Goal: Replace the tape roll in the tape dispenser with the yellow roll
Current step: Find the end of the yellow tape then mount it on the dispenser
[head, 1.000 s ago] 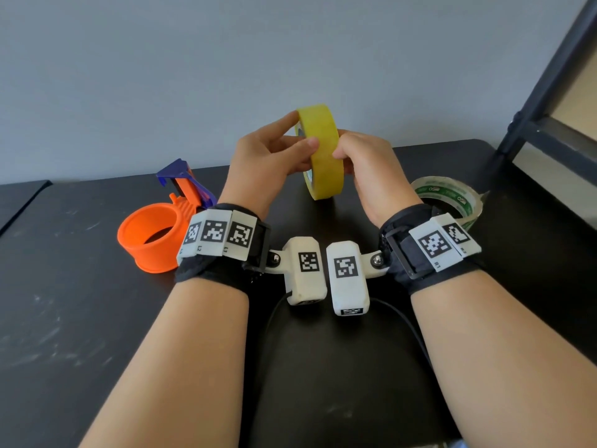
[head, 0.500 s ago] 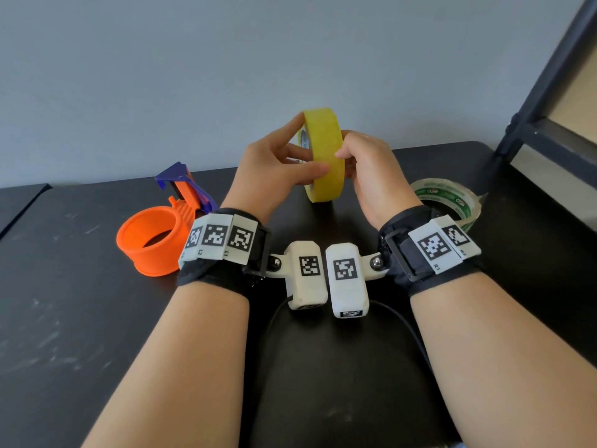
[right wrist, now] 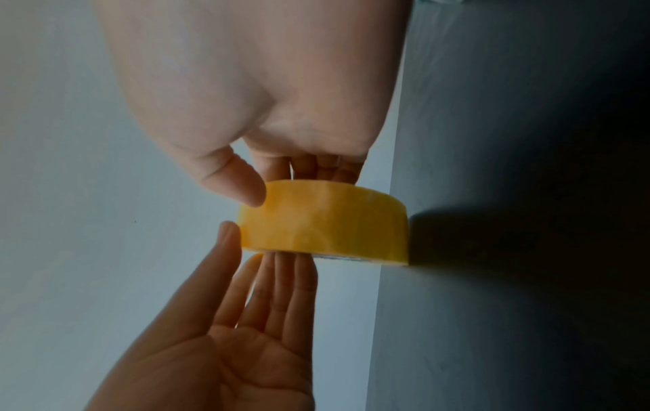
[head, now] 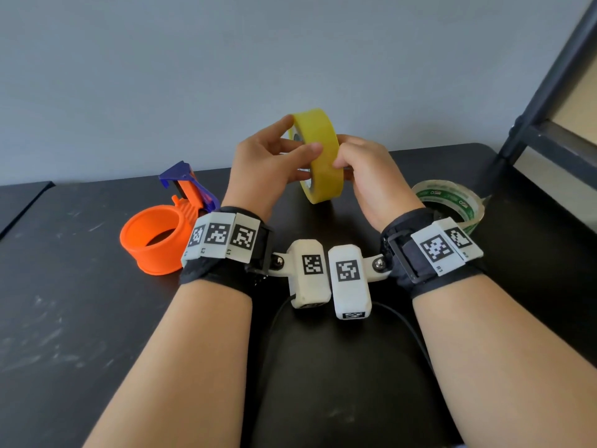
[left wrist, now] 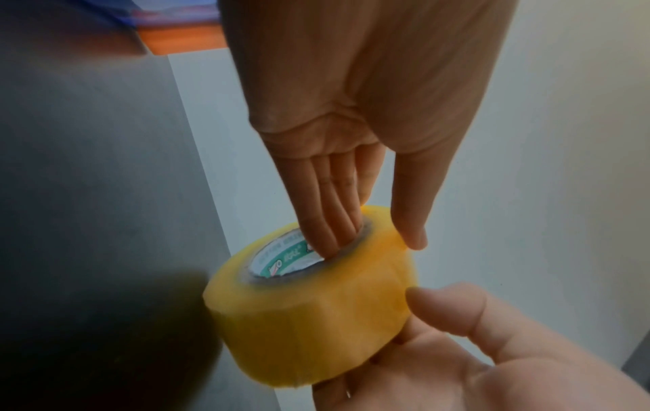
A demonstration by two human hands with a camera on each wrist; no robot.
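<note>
The yellow tape roll (head: 323,156) is held upright on its edge in the air above the black table (head: 80,318), between both hands. My left hand (head: 300,140) has its fingers inside the core (left wrist: 281,261) and its thumb on the outer band. My right hand (head: 361,166) presses its thumb on the yellow band (right wrist: 323,225), with its fingers behind the roll's far face. The orange tape dispenser (head: 155,240) with a blue blade end (head: 181,179) lies on the table to the left, its ring empty.
A clear tape roll with a green-printed core (head: 452,202) lies flat on the table just right of my right wrist. A dark metal frame (head: 549,118) stands at the far right. A grey wall (head: 161,76) closes the back edge.
The yellow roll has turned a little between the fingers and now shows more of its left face. Both hands stay at about the same place.
</note>
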